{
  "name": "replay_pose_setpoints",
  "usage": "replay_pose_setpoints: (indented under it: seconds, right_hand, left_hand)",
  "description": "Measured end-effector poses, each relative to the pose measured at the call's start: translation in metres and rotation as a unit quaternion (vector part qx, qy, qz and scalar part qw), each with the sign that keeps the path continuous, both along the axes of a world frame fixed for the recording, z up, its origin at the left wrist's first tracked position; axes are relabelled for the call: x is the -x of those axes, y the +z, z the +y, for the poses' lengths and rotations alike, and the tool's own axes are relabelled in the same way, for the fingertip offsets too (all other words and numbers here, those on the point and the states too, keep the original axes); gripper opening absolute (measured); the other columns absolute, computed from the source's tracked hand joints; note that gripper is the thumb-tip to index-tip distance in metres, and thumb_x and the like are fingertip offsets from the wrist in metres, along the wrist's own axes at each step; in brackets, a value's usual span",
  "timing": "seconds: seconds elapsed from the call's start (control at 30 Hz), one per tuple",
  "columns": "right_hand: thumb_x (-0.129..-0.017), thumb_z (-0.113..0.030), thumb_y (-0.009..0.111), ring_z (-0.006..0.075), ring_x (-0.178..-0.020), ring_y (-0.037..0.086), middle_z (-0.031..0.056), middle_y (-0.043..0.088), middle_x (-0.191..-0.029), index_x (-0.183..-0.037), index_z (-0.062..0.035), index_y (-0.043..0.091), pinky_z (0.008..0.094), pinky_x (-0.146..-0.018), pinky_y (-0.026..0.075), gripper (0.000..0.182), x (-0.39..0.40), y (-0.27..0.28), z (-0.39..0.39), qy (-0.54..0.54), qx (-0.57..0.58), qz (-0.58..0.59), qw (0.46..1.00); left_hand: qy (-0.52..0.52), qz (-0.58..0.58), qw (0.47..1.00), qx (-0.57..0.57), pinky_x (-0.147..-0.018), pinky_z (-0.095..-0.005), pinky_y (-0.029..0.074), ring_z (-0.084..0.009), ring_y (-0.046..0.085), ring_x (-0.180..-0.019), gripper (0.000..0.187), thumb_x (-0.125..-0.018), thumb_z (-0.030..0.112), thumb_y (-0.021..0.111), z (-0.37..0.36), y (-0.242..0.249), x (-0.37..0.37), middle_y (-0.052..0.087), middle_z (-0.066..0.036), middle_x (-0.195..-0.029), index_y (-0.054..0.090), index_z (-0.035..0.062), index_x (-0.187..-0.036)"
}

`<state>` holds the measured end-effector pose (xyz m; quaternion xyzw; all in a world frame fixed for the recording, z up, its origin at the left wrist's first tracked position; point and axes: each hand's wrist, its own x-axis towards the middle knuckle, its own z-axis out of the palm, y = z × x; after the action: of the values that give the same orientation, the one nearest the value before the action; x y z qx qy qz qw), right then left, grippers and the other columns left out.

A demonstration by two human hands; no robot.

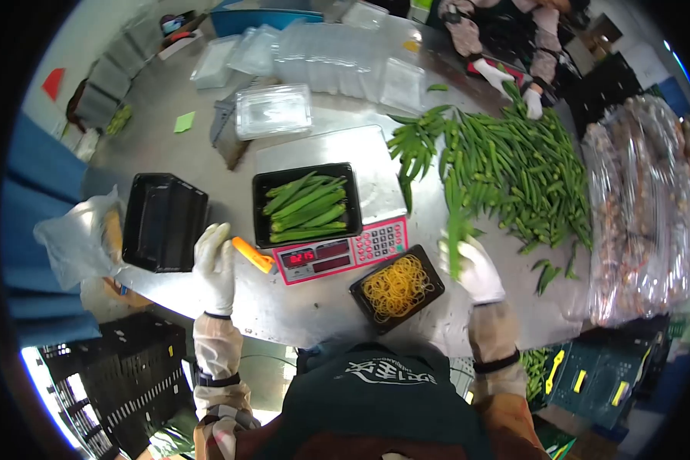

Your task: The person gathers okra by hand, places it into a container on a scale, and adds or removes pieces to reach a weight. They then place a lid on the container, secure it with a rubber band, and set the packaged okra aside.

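My left hand [215,268], in a white glove, rests by the right side of an empty black tray [165,264], its fingers stretched forward and holding nothing. An orange-handled cutter [251,253] lies just to its right. My gloved right hand [477,272] is closed around green okra [456,238] at the near left edge of the okra pile [514,169]. On the scale [337,257], with red digits lit, sits a black tray [354,203] of okra laid side by side. A black tray of yellow rubber bands [397,287] stands left of my right hand.
Stacked clear plastic lids [322,57] line the back, one lid [274,111] lying nearer. Plastic-wrapped packs [644,215] stand at the right edge. Across the table, another person's gloved hands [533,101] are at the pile. A plastic bag [84,230] hangs at the left edge.
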<state>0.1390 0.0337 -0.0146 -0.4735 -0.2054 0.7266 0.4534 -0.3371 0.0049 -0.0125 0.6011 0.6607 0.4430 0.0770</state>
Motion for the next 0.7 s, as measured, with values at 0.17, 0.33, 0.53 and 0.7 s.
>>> replay_pose_setpoints:
  seconds: [0.17,0.33,0.53,0.7]
  right_hand:
    - [-0.093,-0.014,0.058,0.0065,-0.055,0.041,-0.0049,0.046,-0.071,-0.099,-0.0147,0.058,0.0211,-0.047,0.033,0.005,-0.197,-0.001,-0.248,-0.358,0.14,-0.14,0.913]
    - [-0.091,-0.011,0.057,0.019,-0.071,0.061,0.0091,0.07,-0.09,-0.101,0.0067,0.065,0.0343,-0.068,0.05,0.022,-0.26,0.002,-0.421,-0.388,0.22,-0.701,0.557]
    - [-0.085,-0.012,0.064,0.0173,-0.077,0.058,0.0142,0.069,-0.086,-0.101,0.0074,0.065,0.0318,-0.072,0.048,0.025,-0.192,-0.045,-0.265,-0.265,0.177,-0.637,0.701]
    - [-0.085,-0.004,0.061,0.013,-0.067,0.058,0.0074,0.069,-0.078,-0.091,0.0052,0.067,0.0322,-0.061,0.047,0.013,-0.279,-0.147,-0.209,-0.284,0.094,-0.731,0.614]
  left_hand:
    - [0.026,-0.101,0.994,0.016,-0.098,-0.0323,0.046,-0.0213,0.061,-0.11,0.024,-0.09,-0.003,0.06,-0.003,-0.037,0.021,0.066,-0.01,-0.114,0.066,0.0019,-0.113]
    - [0.006,-0.14,0.99,-0.029,-0.098,-0.0309,0.045,-0.0186,0.061,-0.109,0.022,-0.093,-0.001,0.058,0.027,-0.04,-0.003,0.066,-0.009,-0.114,0.066,0.0011,-0.113]
    - [-0.049,0.065,0.996,-0.038,-0.099,-0.035,0.043,-0.0271,0.057,-0.115,0.021,-0.094,0.004,0.058,0.05,0.024,-0.056,0.063,-0.016,-0.118,0.066,-0.0003,-0.113]
    - [-0.04,0.108,0.993,0.0,-0.102,-0.035,0.041,-0.0258,0.055,-0.119,0.023,-0.097,0.003,0.053,0.026,0.027,-0.036,0.064,-0.013,-0.12,0.064,-0.0021,-0.116]
